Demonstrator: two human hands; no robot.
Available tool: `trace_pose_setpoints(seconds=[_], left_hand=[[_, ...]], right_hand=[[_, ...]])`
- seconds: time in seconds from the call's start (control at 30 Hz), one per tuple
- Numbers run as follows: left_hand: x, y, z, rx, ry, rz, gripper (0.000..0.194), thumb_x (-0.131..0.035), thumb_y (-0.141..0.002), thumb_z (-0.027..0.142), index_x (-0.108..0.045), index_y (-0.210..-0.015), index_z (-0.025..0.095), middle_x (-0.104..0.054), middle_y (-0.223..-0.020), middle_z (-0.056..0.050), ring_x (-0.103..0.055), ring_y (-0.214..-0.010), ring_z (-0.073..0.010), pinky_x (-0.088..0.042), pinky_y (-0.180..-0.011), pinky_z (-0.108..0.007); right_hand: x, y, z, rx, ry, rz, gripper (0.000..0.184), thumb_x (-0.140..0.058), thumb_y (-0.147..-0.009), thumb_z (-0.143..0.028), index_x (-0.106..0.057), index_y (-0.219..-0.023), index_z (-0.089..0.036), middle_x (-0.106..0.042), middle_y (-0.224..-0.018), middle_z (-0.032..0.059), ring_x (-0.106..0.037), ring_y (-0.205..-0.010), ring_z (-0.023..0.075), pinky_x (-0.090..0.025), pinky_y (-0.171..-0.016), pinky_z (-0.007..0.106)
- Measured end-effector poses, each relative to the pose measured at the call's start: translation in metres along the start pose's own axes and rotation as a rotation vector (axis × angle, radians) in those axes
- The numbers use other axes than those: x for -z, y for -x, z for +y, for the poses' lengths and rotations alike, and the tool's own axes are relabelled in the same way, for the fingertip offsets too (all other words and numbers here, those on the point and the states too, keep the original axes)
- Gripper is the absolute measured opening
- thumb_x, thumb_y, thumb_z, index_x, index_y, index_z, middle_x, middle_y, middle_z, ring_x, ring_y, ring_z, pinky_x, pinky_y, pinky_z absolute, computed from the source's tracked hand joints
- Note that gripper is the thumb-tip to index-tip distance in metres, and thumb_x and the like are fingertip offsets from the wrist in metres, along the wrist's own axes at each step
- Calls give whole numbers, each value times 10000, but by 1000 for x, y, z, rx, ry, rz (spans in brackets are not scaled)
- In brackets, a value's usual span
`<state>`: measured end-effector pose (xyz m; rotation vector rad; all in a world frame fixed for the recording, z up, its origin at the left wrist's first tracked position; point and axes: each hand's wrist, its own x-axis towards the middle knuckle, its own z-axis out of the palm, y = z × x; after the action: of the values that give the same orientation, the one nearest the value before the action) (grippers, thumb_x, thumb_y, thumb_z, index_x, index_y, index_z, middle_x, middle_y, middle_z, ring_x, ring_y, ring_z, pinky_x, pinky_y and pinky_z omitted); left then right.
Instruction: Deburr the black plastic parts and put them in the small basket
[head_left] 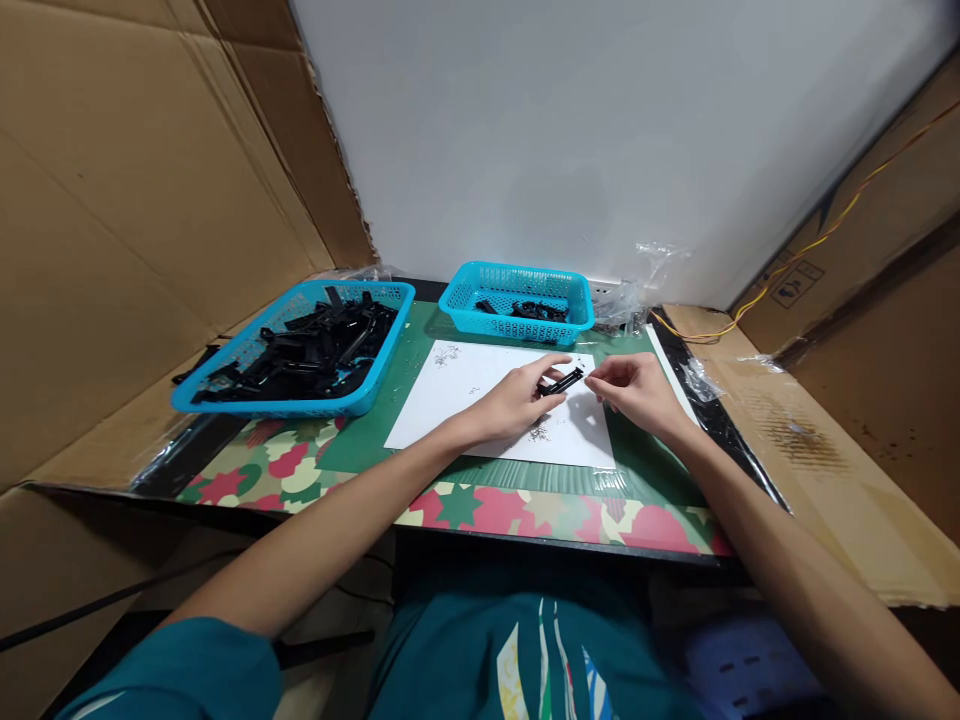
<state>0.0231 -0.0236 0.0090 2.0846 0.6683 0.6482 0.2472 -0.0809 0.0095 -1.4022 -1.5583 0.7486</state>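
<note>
My left hand (517, 402) is closed around a slim black plastic part (562, 382), held tilted over a white sheet (420, 410). Just right of the part's far end, my right hand (634, 388) has its thumb and forefinger pinched together. Whatever those fingertips hold, if anything, is too small to name. Below the left hand lies a small pile of tiny metal pieces (538, 434) on the sheet. Another scatter of tiny metal pieces (447, 355) sits at the sheet's far left corner.
A large blue basket (184, 400) heaped with black plastic parts (322, 340) stands at the left. Behind the sheet is a smaller blue basket (457, 318) with some black parts. Cardboard walls (150, 150) rise at both sides; a yellow-red wire (814, 240) hangs at the right.
</note>
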Motion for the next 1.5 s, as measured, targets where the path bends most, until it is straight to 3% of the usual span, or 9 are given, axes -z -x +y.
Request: trace_pose_setpoints(seconds=[0.07,0.23,0.4,0.67,0.97,1.17,1.4,1.5], left_hand=[[1,-1,0,25,-4,1,450,-722,-919,291,-677,-1350,168,-732,-1304,-142,-693,-1136,-267,-564,-948,-389],[3,1,3,25,-61,11,299,-750,-919,396,-816,-1105,171,-804,-969,-89,-697,-823,-208,-539,-777,-362],[2,2,2,-13,-142,17,283,-770,-900,423,-843,-1001,170,-799,-905,-90,-664,-793,-210,-478,-714,-359],[2,2,6,46,-84,-25,245,-753,-905,358,-835,-904,127,-737,-724,-57,-617,-670,-168,-429,-628,-317],[1,1,0,40,-17,-25,259,-750,-898,366,-822,-851,121,-732,-702,-60,-620,-647,-159,-436,-629,-306],[1,0,0,15,35,-58,276,-709,-924,349,-794,-809,113,-708,-689,-68,-605,-628,-147,-443,-610,-295],[3,-1,-3,60,58,-41,273,-756,-877,368,-819,-854,103,-724,-702,-78,-628,-638,-161,-459,-593,-291],[3,0,-2,87,70,-35,280,-765,-871,375,-831,-901,104,-738,-713,-83,-635,-640,-165,-465,-591,-294]], right_hand=[[2,-1,1,-36,6,-10,182,-751,-751,-326,-735,-705,-150,-653,-552,18,-520,-469,117,-374,-472,249],[0,-1,2,-75,34,-34,198,-709,-755,-339,-743,-713,-148,-662,-559,30,-515,-475,127,-371,-485,265],[-3,0,5,-109,139,-74,192,-683,-771,-304,-750,-680,-149,-700,-590,59,-569,-522,156,-393,-514,280],[-9,1,4,-81,214,-101,183,-640,-784,-255,-747,-676,-154,-732,-642,65,-620,-592,175,-416,-566,288],[-17,4,11,2,349,-10,168,-629,-824,-272,-726,-724,-179,-730,-685,51,-626,-627,175,-410,-587,288],[-16,2,13,25,389,-28,182,-615,-836,-257,-668,-676,-188,-685,-660,35,-570,-615,161,-370,-574,283],[1,-2,4,58,364,-171,269,-661,-898,-387,-796,-796,-178,-719,-658,51,-571,-615,178,-386,-593,304],[14,-4,6,46,453,-72,369,-627,-942,-457,-771,-753,-174,-701,-653,64,-568,-613,185,-373,-598,317]])
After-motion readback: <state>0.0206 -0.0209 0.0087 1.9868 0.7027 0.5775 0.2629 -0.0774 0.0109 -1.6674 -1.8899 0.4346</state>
